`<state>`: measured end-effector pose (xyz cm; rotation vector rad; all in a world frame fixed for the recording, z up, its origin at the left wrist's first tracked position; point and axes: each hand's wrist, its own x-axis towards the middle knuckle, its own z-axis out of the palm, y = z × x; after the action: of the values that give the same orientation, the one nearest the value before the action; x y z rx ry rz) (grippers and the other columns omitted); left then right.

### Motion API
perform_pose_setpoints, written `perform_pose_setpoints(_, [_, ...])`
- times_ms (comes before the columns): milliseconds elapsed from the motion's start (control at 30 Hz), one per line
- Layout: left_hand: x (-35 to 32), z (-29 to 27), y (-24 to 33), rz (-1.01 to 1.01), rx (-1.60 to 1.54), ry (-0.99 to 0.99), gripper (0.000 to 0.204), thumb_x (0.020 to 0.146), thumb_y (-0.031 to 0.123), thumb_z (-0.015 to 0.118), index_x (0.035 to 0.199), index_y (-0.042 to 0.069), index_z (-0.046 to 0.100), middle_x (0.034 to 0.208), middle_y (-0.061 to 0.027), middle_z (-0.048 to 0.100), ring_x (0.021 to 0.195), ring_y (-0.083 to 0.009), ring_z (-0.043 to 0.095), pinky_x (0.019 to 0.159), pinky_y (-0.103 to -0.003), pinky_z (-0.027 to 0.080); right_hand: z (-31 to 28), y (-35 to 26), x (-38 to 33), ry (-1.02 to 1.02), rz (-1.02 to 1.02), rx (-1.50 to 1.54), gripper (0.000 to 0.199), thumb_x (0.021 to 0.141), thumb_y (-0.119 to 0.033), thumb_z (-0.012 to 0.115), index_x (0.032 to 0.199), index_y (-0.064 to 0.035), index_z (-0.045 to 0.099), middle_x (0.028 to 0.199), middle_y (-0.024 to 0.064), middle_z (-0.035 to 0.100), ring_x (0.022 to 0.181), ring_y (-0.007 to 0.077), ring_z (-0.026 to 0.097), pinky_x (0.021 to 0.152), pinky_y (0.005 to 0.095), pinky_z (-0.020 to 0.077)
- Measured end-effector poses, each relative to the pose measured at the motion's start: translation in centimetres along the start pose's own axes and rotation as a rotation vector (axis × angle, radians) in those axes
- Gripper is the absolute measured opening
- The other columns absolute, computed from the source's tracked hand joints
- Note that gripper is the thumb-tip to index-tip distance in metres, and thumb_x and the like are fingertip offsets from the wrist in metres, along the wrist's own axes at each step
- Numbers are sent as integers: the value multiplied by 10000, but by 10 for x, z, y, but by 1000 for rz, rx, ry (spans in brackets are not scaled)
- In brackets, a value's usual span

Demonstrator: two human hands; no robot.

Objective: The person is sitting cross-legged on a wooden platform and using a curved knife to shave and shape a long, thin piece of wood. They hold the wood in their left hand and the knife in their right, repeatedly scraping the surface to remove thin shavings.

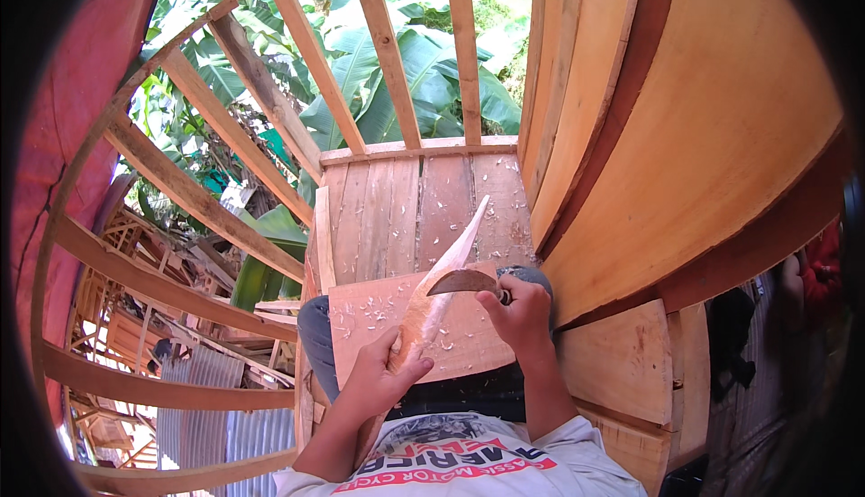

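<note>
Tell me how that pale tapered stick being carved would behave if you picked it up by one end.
The stick looks stiff: it holds straight past the board with only the left hand gripping its lower end. Probably light, being thin, pale wood. Its narrow tip may snap if knocked. The right hand holds a curved blade against it.

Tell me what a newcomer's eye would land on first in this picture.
At centre, the left hand grips a pale, pointed wooden stick laid on a board across the person's lap, while the right hand sets a curved knife blade against it, with shavings scattered around. To the right curve broad wooden planks. Beyond an open frame of slats, upper left, are big green leaves.
</note>
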<state>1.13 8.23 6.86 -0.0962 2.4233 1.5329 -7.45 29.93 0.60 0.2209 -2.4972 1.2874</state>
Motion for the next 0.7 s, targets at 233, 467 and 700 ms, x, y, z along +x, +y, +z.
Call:
perform_pose_setpoints(233, [1, -2, 2, 89, -70, 86, 492, 799, 262, 693, 1167, -31, 545, 933, -118, 643, 872, -150, 576, 793, -295, 457, 21, -14, -18, -125, -118, 132, 594, 783, -595, 621, 665, -13, 621, 516, 166, 497, 517, 364, 559, 475, 393, 414])
perform_pose_setpoints(467, [-5, 2, -1, 81, -128, 6, 485, 813, 268, 676, 1168, -34, 542, 963, -106, 634, 890, -142, 550, 811, -297, 445, 17, -11, -13, -78, -118, 43, 711, 711, -732, 586, 591, -33, 557, 486, 137, 475, 483, 342, 548, 453, 387, 404])
perform_pose_setpoints(700, [-9, 10, -4, 69, -176, -32, 477, 836, 288, 651, 1173, -30, 537, 915, -69, 602, 863, -124, 516, 779, -284, 430, 8, 8, -4, 50, -136, -71, 736, 644, -784, 593, 542, -59, 523, 465, 103, 467, 444, 312, 527, 419, 369, 385])
